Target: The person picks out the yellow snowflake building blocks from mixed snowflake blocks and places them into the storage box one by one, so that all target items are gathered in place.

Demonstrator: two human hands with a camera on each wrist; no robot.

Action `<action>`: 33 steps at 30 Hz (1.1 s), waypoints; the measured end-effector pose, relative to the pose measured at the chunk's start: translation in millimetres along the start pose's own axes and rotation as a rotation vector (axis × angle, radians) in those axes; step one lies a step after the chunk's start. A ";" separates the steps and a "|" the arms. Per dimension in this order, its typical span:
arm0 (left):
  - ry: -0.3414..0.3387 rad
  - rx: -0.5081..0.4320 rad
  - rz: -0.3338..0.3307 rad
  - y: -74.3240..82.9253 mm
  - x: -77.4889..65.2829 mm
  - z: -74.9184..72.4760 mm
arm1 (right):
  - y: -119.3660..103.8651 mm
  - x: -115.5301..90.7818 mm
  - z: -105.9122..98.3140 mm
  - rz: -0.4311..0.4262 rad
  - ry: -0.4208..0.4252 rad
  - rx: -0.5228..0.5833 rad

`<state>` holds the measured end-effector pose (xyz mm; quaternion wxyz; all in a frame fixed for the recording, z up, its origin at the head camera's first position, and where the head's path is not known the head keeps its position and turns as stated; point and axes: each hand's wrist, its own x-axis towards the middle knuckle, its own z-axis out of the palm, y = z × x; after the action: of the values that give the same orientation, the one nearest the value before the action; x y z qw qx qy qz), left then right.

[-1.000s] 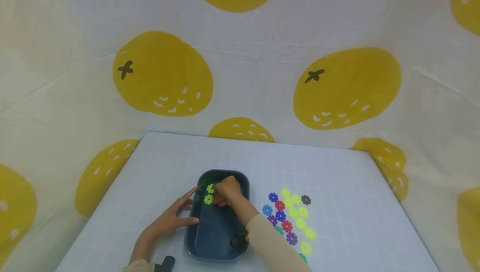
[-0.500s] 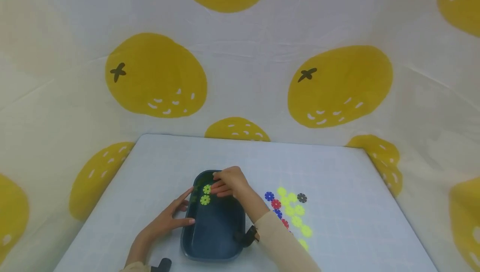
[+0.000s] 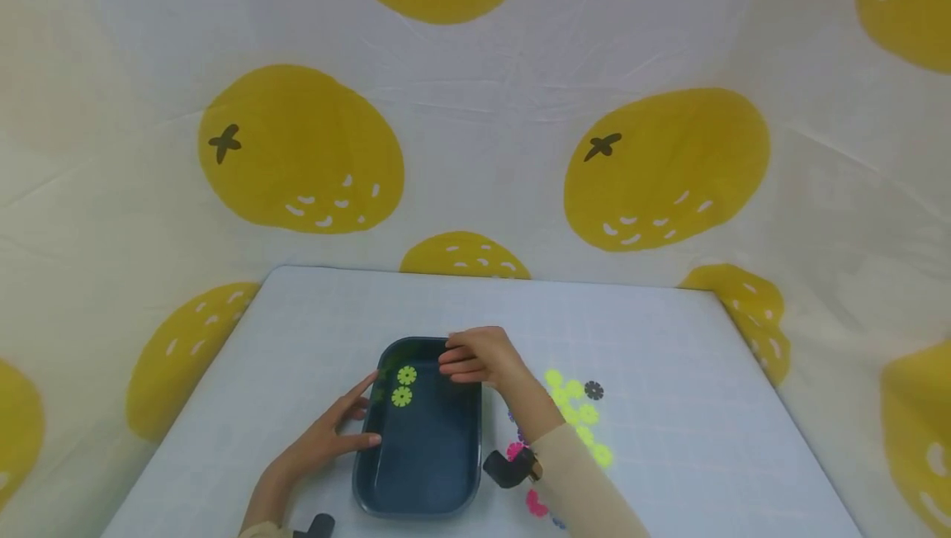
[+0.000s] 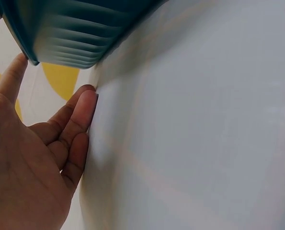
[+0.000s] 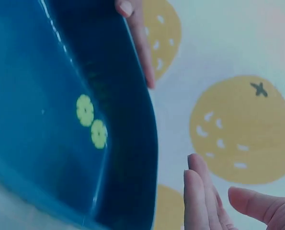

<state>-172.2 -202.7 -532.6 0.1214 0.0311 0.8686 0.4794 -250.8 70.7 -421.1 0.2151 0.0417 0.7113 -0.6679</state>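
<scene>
A dark blue rectangular tray (image 3: 423, 472) lies on the table, with two yellow-green notched plastic discs (image 3: 401, 396) inside near its far left corner. At the tray's left side is my left hand (image 3: 327, 432), its index fingertip and thumb against the rim. The left wrist view shows that hand's other fingers (image 4: 80, 115) loosely bent below the ribbed tray wall. My right hand (image 3: 483, 356) hovers over the far right rim, fingers fairly straight and nothing in them. In the right wrist view its thumb (image 5: 257, 203) stands apart from the fingers.
Right of the tray lies a spread of similar discs: several yellow-green ones (image 3: 588, 414), a black one (image 3: 593, 390) and pink ones (image 3: 537, 503), partly hidden by the right forearm. A white curtain (image 3: 490, 150) with yellow fruit prints hangs behind the table.
My right hand has risen from beside the discs in the tray and moved right to the far right rim, its fingers straightening. The left hand stays at the tray's left rim.
</scene>
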 end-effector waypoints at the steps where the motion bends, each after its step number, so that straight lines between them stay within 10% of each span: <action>1: -0.001 0.001 0.001 -0.1 -0.3 -0.2 | 0.5 0.3 -3.0 0.001 0.003 0.002; 20: -0.004 -0.002 0.000 4.6 -3.7 -2.7 | 35.0 4.9 -73.8 0.095 0.175 0.092; 33: -0.007 -0.005 -0.001 2.6 -2.1 -1.2 | 67.1 1.8 -143.1 0.004 0.185 0.125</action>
<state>-170.6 -202.7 -529.4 0.1249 0.0321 0.8670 0.4813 -265.0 215.8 -482.1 0.1469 0.1178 0.6850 -0.7038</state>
